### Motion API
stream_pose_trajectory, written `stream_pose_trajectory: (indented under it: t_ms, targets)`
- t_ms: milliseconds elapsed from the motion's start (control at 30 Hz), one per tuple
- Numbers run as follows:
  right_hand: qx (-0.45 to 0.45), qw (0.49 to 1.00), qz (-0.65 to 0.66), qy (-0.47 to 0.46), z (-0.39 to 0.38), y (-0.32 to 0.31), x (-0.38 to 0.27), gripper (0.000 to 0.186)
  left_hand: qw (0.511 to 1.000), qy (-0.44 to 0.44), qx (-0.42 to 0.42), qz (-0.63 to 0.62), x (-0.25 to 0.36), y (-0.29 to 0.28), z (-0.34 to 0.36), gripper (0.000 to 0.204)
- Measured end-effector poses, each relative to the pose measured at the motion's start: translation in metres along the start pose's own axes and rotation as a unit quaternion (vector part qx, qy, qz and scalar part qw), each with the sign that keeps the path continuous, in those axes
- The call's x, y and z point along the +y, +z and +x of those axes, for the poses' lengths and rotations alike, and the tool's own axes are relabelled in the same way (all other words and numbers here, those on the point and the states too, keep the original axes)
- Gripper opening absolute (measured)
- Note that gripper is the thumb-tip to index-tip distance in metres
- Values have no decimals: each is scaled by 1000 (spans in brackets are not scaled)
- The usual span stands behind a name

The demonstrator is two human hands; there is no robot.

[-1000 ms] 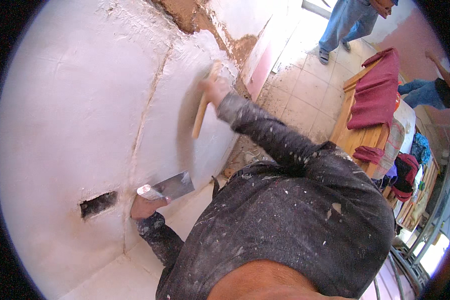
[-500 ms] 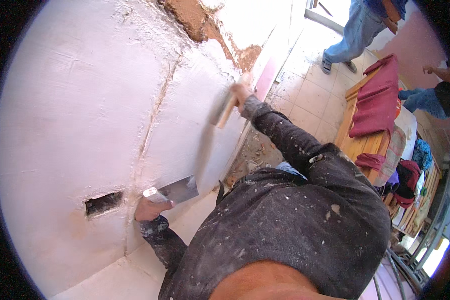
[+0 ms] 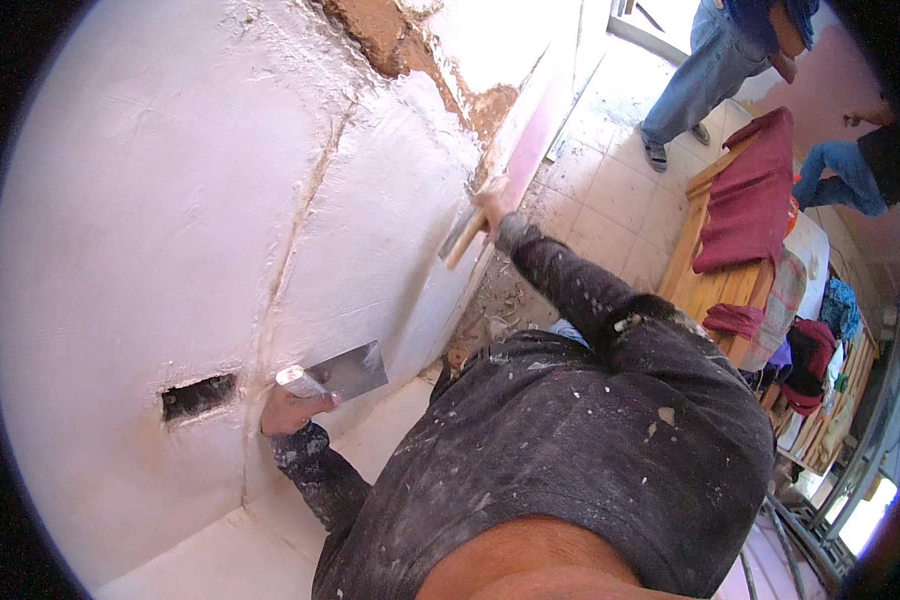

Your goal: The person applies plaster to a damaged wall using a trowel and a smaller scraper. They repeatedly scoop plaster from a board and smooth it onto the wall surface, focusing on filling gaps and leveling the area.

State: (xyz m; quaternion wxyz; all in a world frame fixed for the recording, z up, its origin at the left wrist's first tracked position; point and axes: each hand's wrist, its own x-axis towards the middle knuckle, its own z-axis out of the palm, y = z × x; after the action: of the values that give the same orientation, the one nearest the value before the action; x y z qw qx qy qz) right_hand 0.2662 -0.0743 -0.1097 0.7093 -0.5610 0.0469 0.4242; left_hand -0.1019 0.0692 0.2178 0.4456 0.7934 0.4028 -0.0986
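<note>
My right hand [image 3: 492, 212] grips a long wooden-coloured flat tool [image 3: 466, 234] against the white plastered wall [image 3: 150, 230], beside its right edge and below a ragged patch of exposed brown plaster [image 3: 385, 40]. Lower down, my left hand [image 3: 295, 410] holds a steel trowel [image 3: 350, 370] by its pale handle, with the blade close to the wall. A rough rectangular hole [image 3: 198, 398] is in the wall left of that hand. A vertical crack runs up the wall between my hands and the hole. Both sleeves are dark and spattered with white.
Debris [image 3: 510, 300] lies on the tiled floor along the wall. A wooden bed frame [image 3: 685, 275] with red cloth [image 3: 740, 195] and piled clothes [image 3: 810, 370] stands at right. A person in jeans [image 3: 705, 80] stands beyond it; another [image 3: 840, 170] is at far right. Metal bars [image 3: 870, 470] lie lower right.
My right hand and its tool have moved right and down, toward the wall's edge. My left hand has stayed nearly in place. The jeans-clad person at the top has shifted slightly.
</note>
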Motion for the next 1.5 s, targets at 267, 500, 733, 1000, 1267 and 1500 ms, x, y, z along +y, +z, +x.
stream_pose_trajectory:
  t_ms: [267, 500, 733, 1000, 1267, 1500]
  targets:
    - [45, 846, -385, -367, -67, 107, -39, 52, 999, -12, -17, -32, 0, 4, 2, 33]
    - [7, 945, -288, -155, -92, 37, -4, 50, 999, -3, 16, -43, -10, 3, 1, 37]
    - [53, 990, -55, -117, -111, 96, -141, 33, 998, -33, -37, -46, -2, 1, 0, 41]
    - [-224, 895, -193, -334, -237, 27, -138, 28, 990, 65, -52, -111, -1, 16, 16, 53]
    - [-264, 385, -469, -749, -301, -7, -208, 47, 699, 268, -191, -635, 101, 150, 43, 41]
    - [-140, 386, -592, -693, -263, -60, -228, 51, 766, 152, -157, -605, 127, 151, 46, 38]
